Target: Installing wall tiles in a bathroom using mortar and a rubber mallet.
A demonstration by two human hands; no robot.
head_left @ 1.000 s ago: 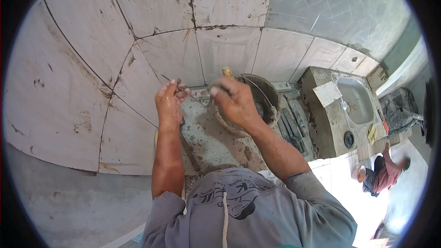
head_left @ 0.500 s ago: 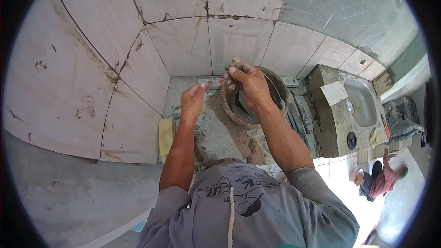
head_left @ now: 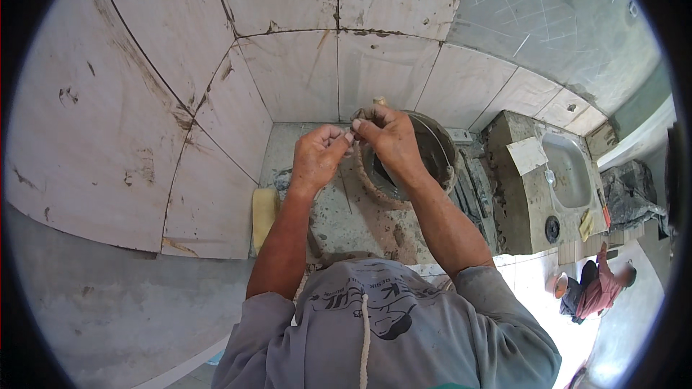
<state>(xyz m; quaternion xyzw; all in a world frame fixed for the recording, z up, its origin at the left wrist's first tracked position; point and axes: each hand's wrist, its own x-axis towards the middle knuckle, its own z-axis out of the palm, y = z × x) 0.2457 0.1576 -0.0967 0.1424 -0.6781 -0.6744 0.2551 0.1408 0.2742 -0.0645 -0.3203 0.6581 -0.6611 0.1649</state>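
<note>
My left hand (head_left: 318, 158) is closed in a pinch, its fingertips meeting those of my right hand; whatever lies between them is too small to make out. My right hand (head_left: 389, 138) is closed around a tool whose tan handle end (head_left: 379, 101) sticks up past the fingers. The rest of that tool is mostly hidden by the hand. Both hands are up over the left rim of a mortar-crusted bucket (head_left: 453, 145), which has a thin wire handle and grey contents. A thin line (head_left: 346, 191) shows below my left hand.
Behind the counter (head_left: 335, 227) rise smeared wall tiles (head_left: 288, 75). A yellow sponge-like block (head_left: 264, 217) stands by my left forearm. To the right are a raw concrete block with a sink (head_left: 569, 166), a tile piece (head_left: 527, 155) and a spoon-like tool (head_left: 551, 179). Another person (head_left: 600, 289) is low at right.
My left hand has moved right and its fingers now meet my right hand's. My right hand has lowered slightly. The view has shifted a little.
</note>
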